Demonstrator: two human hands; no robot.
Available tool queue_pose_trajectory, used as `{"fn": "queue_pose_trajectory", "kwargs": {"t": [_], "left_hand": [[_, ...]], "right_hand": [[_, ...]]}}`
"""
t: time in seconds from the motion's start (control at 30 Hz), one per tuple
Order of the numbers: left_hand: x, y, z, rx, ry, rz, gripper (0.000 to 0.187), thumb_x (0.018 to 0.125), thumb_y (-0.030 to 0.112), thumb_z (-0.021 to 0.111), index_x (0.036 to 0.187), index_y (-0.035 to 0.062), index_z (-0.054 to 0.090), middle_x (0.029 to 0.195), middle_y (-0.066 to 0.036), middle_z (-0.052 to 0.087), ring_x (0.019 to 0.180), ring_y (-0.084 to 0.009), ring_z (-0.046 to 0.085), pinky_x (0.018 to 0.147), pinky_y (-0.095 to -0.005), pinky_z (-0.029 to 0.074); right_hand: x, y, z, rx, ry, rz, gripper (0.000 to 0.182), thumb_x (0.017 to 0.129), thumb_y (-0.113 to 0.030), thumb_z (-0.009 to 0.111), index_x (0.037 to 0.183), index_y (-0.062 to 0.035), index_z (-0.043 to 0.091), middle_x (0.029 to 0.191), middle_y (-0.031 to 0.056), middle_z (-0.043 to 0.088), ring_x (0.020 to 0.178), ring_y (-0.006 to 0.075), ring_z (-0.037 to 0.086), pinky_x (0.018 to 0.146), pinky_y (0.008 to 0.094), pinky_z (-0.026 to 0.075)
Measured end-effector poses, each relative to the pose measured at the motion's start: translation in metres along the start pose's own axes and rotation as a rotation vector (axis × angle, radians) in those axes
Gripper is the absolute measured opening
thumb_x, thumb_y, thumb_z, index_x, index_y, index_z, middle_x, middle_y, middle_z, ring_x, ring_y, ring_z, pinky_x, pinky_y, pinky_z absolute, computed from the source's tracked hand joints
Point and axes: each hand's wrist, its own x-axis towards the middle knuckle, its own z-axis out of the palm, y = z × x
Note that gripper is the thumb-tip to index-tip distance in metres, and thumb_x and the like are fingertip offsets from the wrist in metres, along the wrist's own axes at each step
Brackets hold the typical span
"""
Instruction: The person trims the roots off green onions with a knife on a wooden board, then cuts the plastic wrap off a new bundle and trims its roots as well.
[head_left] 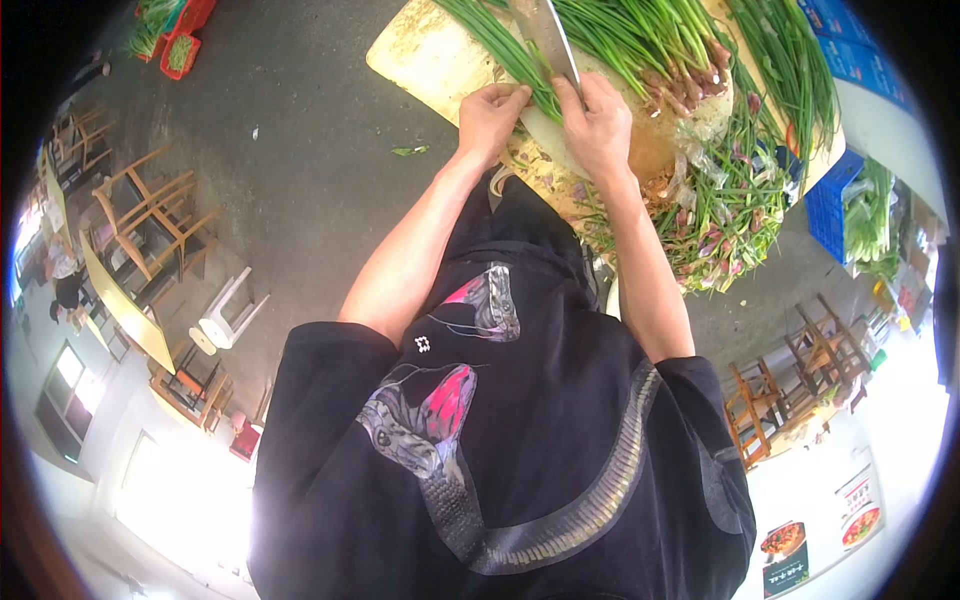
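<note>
My left hand [490, 122] is closed, thumb and fingertips pinching the end of a bunch of green onions [500, 45] that runs up to the top edge. Close by on the right, my right hand [597, 125] is wrapped round the handle of a broad-bladed knife [543, 38]. Its blade points away from me and lies over the green stalks; the handle is mostly hidden by my fingers. Under both hands is a worn yellowish board [415, 50]. More green onions with reddish bulbs [690, 80] lie to the right of the knife.
A heap of trimmings [725, 235] covers the board's near right part. Beyond it stands a blue crate [832, 205] with green vegetables. Red baskets [180, 55] sit on the floor at upper left. Wooden chairs [150, 215] and a white stool [228, 312] stand to the left.
</note>
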Motion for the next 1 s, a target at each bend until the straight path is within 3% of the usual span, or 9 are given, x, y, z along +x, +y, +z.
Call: {"fn": "queue_pose_trajectory", "kwargs": {"t": [0.2, 0.3, 0.33, 0.43, 0.47, 0.57, 0.7, 0.83, 1.0], "left_hand": [[0.008, -0.003, -0.019, 0.235, 0.113, 0.113, 0.039, 0.098, 0.028, 0.081, 0.121, -0.0023, 0.074, 0.098, -0.013, 0.08, 0.08, -0.0155, 0.074, 0.075, -0.0333, 0.059], [-0.001, 0.026, -0.011, 0.36, 0.193, 0.4, 0.042, 0.1, 0.03, 0.08, 0.126, -0.0014, 0.07, 0.11, -0.01, 0.075, 0.089, -0.0132, 0.069, 0.078, -0.0307, 0.057], [0.001, 0.03, -0.012, 0.56, 0.174, 0.574, 0.041, 0.096, 0.021, 0.079, 0.13, 0.0031, 0.067, 0.126, -0.015, 0.07, 0.107, -0.0238, 0.07, 0.091, -0.0384, 0.058], [0.008, 0.043, -0.011, 0.879, -0.027, 1.101, 0.044, 0.091, 0.014, 0.078, 0.132, 0.0059, 0.067, 0.138, -0.018, 0.064, 0.125, -0.0351, 0.063, 0.105, -0.0469, 0.053], [0.008, 0.046, -0.01, 0.908, -0.249, 1.105, 0.051, 0.088, 0.011, 0.076, 0.137, 0.01, 0.065, 0.14, -0.016, 0.064, 0.136, -0.0383, 0.057, 0.119, -0.0519, 0.042], [0.001, 0.04, -0.004, 1.184, -0.51, 1.224, 0.052, 0.089, 0.012, 0.077, 0.14, 0.0125, 0.065, 0.142, -0.012, 0.065, 0.138, -0.0334, 0.057, 0.125, -0.0526, 0.038], [0.023, 0.034, 0.007, 1.303, -0.674, 1.13, 0.054, 0.091, 0.016, 0.077, 0.143, 0.0151, 0.063, 0.139, -0.007, 0.066, 0.139, -0.0293, 0.057, 0.129, -0.053, 0.033], [0.032, 0.057, 0.023, 1.431, -0.748, 1.11, 0.038, 0.093, 0.016, 0.075, 0.13, 0.0116, 0.071, 0.124, -0.01, 0.072, 0.122, -0.0309, 0.066, 0.11, -0.0471, 0.05], [0.037, 0.097, 0.055, 1.475, -0.878, 0.902, 0.03, 0.1, 0.025, 0.068, 0.123, 0.0067, 0.072, 0.111, -0.016, 0.075, 0.106, -0.0366, 0.07, 0.092, -0.0486, 0.056]], "right_hand": [[-0.021, -0.014, -0.044, 0.091, 0.049, 0.131, 0.015, 0.101, -0.014, 0.072, 0.101, -0.0003, 0.076, 0.084, 0.0137, 0.067, 0.071, 0.0261, 0.062, 0.069, 0.038, 0.049], [-0.057, -0.006, -0.065, 0.102, 0.018, 0.331, 0.016, 0.101, -0.015, 0.071, 0.1, 0.0007, 0.075, 0.083, 0.0136, 0.067, 0.072, 0.0245, 0.063, 0.069, 0.0376, 0.049], [-0.069, -0.007, -0.075, 0.066, 0.008, 0.349, 0.016, 0.102, -0.014, 0.071, 0.098, 0.0017, 0.073, 0.082, 0.0131, 0.065, 0.071, 0.0241, 0.062, 0.068, 0.0366, 0.048], [-0.108, -0.009, -0.095, 0.036, 0.087, 0.358, 0.015, 0.102, -0.012, 0.07, 0.098, 0.0024, 0.072, 0.081, 0.0121, 0.063, 0.07, 0.0224, 0.058, 0.067, 0.035, 0.047], [-0.121, -0.01, -0.1, 0.043, 0.101, 0.386, 0.015, 0.102, -0.011, 0.07, 0.098, 0.0025, 0.071, 0.08, 0.0116, 0.061, 0.069, 0.0217, 0.057, 0.067, 0.0346, 0.046], [-0.156, -0.01, -0.113, 0.049, 0.139, 0.454, 0.014, 0.103, -0.01, 0.07, 0.098, 0.0028, 0.071, 0.079, 0.0104, 0.058, 0.069, 0.0196, 0.053, 0.067, 0.0337, 0.045], [-0.191, -0.006, -0.122, 0.049, 0.218, 0.474, 0.013, 0.103, -0.01, 0.07, 0.099, 0.0029, 0.07, 0.079, 0.0101, 0.057, 0.07, 0.0192, 0.052, 0.067, 0.0345, 0.044], [-0.216, -0.011, -0.127, 0.065, 0.262, 0.513, 0.012, 0.103, -0.009, 0.07, 0.101, 0.0028, 0.071, 0.081, 0.0109, 0.059, 0.071, 0.0222, 0.054, 0.067, 0.0358, 0.044], [-0.247, -0.011, -0.128, 0.059, 0.324, 0.492, 0.013, 0.102, -0.01, 0.071, 0.102, 0.0033, 0.071, 0.083, 0.0116, 0.061, 0.072, 0.0247, 0.056, 0.068, 0.037, 0.045]]}}
